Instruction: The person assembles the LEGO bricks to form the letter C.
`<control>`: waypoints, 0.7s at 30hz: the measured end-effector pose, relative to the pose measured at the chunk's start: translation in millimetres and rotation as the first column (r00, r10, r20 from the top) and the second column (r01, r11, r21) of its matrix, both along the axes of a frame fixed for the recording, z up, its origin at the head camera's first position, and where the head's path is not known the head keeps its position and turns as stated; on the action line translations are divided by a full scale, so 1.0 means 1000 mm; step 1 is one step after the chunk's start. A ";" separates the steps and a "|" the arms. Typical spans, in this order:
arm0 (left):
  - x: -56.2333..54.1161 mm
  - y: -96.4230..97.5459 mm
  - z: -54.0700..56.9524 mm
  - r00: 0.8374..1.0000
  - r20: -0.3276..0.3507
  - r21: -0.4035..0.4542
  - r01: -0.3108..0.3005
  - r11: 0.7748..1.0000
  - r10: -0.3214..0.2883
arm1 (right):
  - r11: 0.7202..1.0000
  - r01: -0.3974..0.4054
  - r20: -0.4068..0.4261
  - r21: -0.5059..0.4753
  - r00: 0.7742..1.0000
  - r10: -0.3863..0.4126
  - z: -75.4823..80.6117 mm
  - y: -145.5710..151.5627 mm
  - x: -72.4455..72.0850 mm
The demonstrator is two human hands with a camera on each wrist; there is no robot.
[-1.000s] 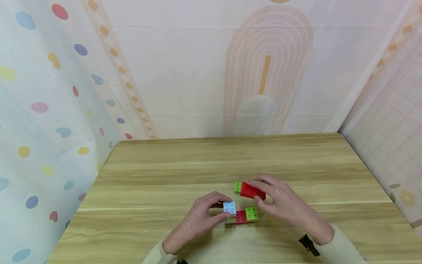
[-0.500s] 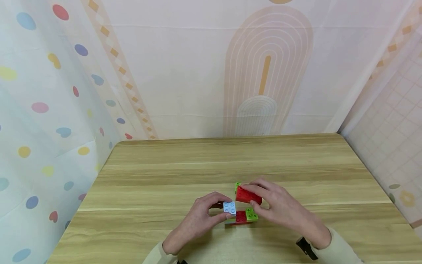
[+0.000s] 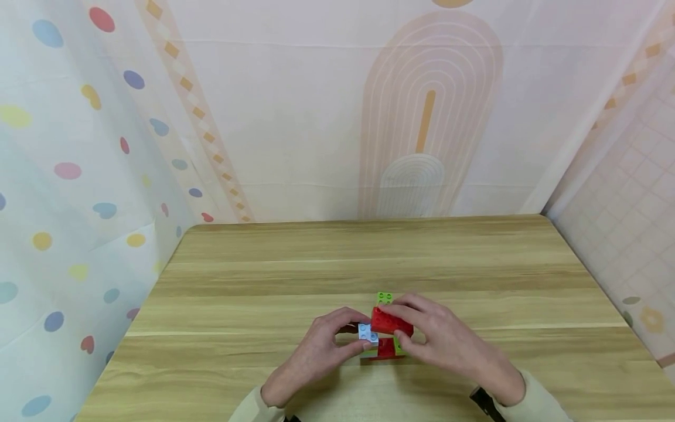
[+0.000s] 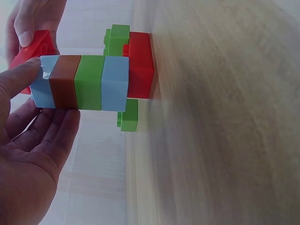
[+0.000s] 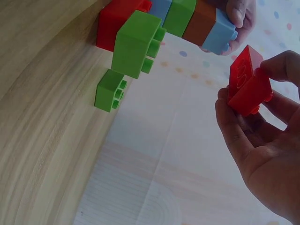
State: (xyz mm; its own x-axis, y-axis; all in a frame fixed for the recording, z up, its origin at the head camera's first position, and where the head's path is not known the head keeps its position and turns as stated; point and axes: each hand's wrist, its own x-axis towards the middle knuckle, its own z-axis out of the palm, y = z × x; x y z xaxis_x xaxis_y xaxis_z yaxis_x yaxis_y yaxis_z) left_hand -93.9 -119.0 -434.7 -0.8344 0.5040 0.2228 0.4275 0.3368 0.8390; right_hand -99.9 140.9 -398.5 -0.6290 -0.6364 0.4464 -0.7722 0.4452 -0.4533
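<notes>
A tower of toy building bricks, light blue, brown [image 4: 65,82], green [image 4: 89,82] and light blue [image 4: 115,84] from the top down, stands on one end of a long red brick [image 4: 140,65]. My left hand [image 3: 329,346] pinches the top light blue brick [image 3: 367,331] between thumb and fingers. A green brick [image 5: 136,44] sits at the long red brick's other end. My right hand [image 3: 443,334] grips a tilted red brick [image 3: 390,322], held up close beside the tower's top, its hollow underside partly showing in the right wrist view.
A loose green brick [image 3: 385,298] lies on the wooden table [image 3: 263,269], just behind the build. Pale patterned cloth [image 3: 290,129] hangs along the back and both sides of the table.
My right hand has carried the red brick left and nearer to me, so it now overlaps the tower's top in the head view. The left hand keeps its hold.
</notes>
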 end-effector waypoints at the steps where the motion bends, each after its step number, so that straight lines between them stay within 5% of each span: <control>1: 0.000 0.000 0.000 1.000 -0.004 -0.005 -0.002 1.000 0.002 | 1.000 -0.003 0.007 0.003 1.000 0.003 0.000 0.000 0.000; 21: -0.001 0.002 0.000 1.000 0.006 0.021 -0.016 1.000 0.016 | 0.998 -0.055 -0.083 0.006 0.995 0.056 -0.007 -0.004 0.000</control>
